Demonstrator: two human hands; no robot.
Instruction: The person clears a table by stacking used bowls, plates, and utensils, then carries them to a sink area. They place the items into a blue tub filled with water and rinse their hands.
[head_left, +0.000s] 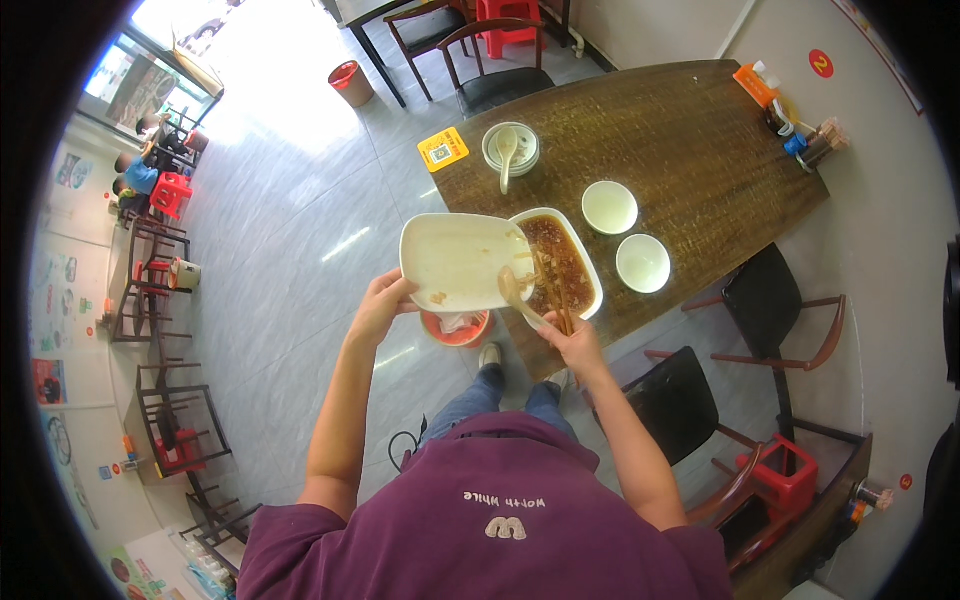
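Note:
My left hand (384, 306) grips the left end of a white rectangular dish (465, 259), which is tilted and has a few food scraps on it. Its right end overlaps a second white dish (592, 262) on the table, filled with brown broth and bits of food. In my right hand (576, 343) are a pale spoon (519, 296) and wooden chopsticks (562, 300). The spoon's bowl is over the right end of the held dish; the chopsticks reach over the broth. Two white bowls (610, 208) (643, 264) stand to the right, and stacked bowls (489, 156) with a spoon (507, 154) stand beyond.
The wooden table (712, 142) carries an orange tissue box (754, 84) and a chopstick holder (817, 150) by the wall. A red-lined bin (457, 330) is on the floor below the held dish. Black-seated chairs (671, 405) stand at right. Several people sit far left.

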